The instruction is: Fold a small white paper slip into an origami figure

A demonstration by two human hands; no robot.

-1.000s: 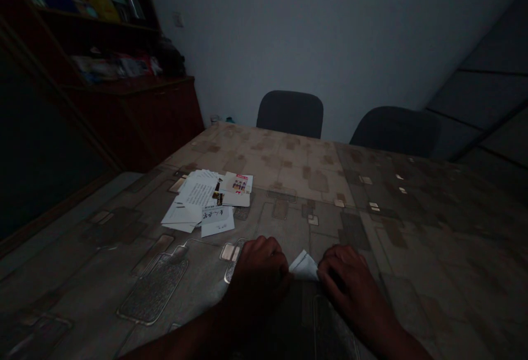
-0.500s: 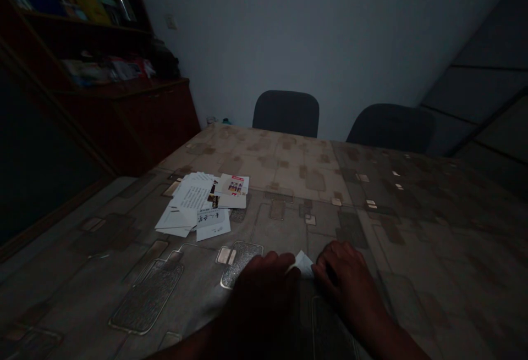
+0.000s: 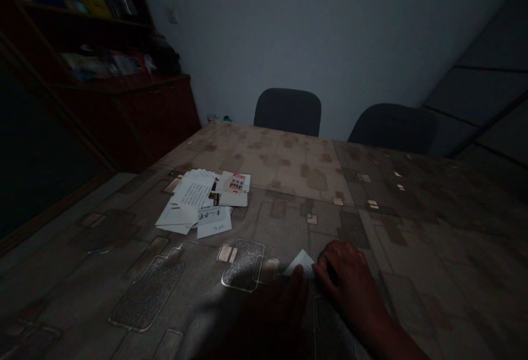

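Observation:
A small white piece of paper lies on the table in front of me, its visible part a triangle with the point facing away. My right hand has its fingers curled, thumb and forefinger closed at the paper's right corner. My left hand is in deep shadow. Its fingers look stretched out, and a fingertip rests on the paper's lower edge. Beneath the hands, the near part of the paper is hidden.
A loose pile of printed cards and papers sits to the left on the patterned tablecloth. Two dark chairs stand behind the far edge. A wooden cabinet with cluttered shelves is at the left. The room is dim.
My left hand has let go of the paper's left side and moved down toward me, its fingers straightening onto the paper. More of the triangle shows. The right hand has stayed put.

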